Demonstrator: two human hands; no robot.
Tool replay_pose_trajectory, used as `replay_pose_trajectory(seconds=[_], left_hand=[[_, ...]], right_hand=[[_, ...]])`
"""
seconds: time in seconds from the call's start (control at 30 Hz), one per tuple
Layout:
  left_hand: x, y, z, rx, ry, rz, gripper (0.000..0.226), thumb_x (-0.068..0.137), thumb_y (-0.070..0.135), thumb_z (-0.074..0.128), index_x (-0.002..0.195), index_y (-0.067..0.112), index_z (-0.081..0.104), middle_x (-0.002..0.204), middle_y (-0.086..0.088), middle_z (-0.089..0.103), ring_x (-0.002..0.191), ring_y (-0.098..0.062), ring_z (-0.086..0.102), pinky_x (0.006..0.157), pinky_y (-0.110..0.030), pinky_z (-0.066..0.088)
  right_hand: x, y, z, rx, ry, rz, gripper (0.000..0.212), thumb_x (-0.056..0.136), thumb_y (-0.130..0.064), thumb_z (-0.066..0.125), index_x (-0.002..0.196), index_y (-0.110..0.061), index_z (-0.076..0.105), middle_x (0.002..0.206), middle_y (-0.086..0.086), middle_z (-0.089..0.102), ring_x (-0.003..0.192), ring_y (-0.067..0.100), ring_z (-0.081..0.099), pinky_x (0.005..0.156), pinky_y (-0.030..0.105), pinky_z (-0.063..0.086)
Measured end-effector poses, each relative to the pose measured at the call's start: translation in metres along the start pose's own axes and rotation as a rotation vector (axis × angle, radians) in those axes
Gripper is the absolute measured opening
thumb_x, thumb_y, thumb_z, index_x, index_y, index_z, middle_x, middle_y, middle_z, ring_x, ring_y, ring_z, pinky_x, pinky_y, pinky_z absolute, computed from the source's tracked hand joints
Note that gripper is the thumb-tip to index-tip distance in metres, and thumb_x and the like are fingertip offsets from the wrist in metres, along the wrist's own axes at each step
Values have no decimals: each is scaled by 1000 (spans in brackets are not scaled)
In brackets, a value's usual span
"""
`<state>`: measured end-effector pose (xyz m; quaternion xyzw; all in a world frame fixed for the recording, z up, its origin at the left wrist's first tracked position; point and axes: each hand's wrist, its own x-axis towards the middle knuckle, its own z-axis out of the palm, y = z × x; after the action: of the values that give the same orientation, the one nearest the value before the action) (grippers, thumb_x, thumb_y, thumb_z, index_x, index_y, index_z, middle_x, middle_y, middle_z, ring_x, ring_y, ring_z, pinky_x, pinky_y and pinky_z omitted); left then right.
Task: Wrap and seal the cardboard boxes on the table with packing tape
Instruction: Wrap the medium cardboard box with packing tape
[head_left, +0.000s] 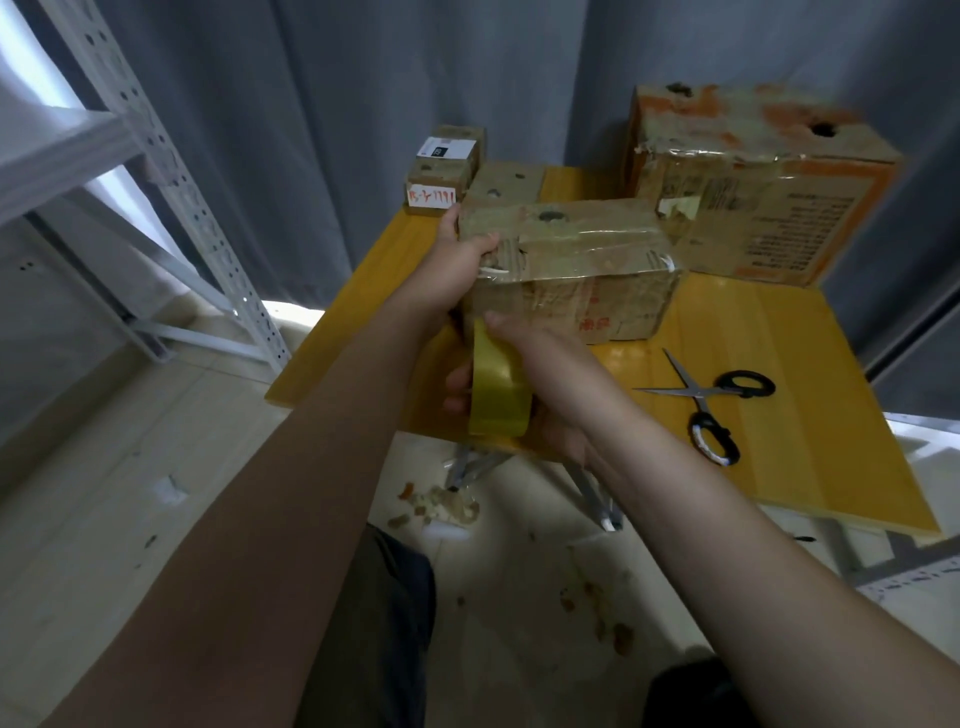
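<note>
Gripping box (582, 260), left hand (465, 254); right hand (550, 374) clutches tape (496, 392) at yellow table (779, 332) (grey curtains (311, 130)).

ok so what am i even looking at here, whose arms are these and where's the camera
There is one picture, from a camera worn on a person's head, looking down at their own bare arms; no machine. The left hand grips the end of a cardboard box on a yellow table. The right hand holds a roll of yellowish packing tape close to that box. Also on the table: a bigger box, smaller boxes at the back, and open scissors.
</note>
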<state>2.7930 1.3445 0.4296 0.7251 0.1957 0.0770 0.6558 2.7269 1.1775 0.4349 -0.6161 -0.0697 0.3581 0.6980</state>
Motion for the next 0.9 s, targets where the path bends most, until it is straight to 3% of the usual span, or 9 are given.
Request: replay_pose_trajectory(seconds=[0.13,0.27,0.33,0.4,0.47,0.53,0.6,0.73,0.9], left_hand=[[-17,7,0,101,-14,-45,66,107,36,54,162,41,18,126,10,62,92,-14,67,45,-22,53],[-32,12,10,157,-23,-126,64,106,43,50,159,50,16,145,1,57,118,-32,63,87,-55,58],[-36,13,16,176,-20,-131,67,105,45,49,160,50,12,150,-1,52,124,-37,59,95,-66,52],[-37,13,19,182,-27,-113,67,106,44,49,161,47,11,149,0,52,121,-35,59,94,-66,53],[-34,13,22,153,-34,-82,66,108,39,48,164,42,12,152,0,50,121,-31,59,98,-61,53],[-29,11,23,100,-30,-54,66,110,32,46,165,38,11,154,-2,49,122,-28,59,100,-54,54],[-27,11,24,77,-24,-43,63,111,31,44,165,38,12,153,-2,50,115,-24,62,87,-44,57],[-31,12,25,88,-4,-48,58,111,36,39,163,40,16,139,-2,57,104,-22,63,67,-38,56],[-54,24,16,222,103,-143,68,104,65,35,158,25,28,146,-12,53,126,-39,57,101,-60,52]], right_hand=[[-14,21,3,-171,52,-176,30,102,-27,58,88,-15,82,95,12,80,96,36,76,98,56,58],[-31,33,5,-158,160,-314,28,106,-27,56,101,-12,78,86,12,80,83,29,78,83,45,64],[-38,35,6,-135,235,-317,35,108,-32,53,101,-7,77,79,15,78,75,29,78,72,37,64],[-42,33,10,-124,291,-286,42,107,-37,54,101,-2,76,81,21,77,77,38,76,70,43,65],[-40,29,16,-130,329,-239,48,104,-43,57,101,2,75,92,28,74,89,48,72,85,60,61],[-38,26,23,-113,347,-181,48,101,-47,60,110,-2,75,102,23,76,98,44,72,97,60,56],[-38,28,25,-95,308,-88,49,99,-49,60,116,-5,73,105,18,77,102,42,72,100,58,56],[-47,34,19,-37,248,-48,47,105,-43,57,111,1,72,85,18,79,79,39,78,79,47,65],[-47,24,23,40,171,-16,28,108,-35,53,110,-11,66,87,21,78,73,42,75,62,42,63]])
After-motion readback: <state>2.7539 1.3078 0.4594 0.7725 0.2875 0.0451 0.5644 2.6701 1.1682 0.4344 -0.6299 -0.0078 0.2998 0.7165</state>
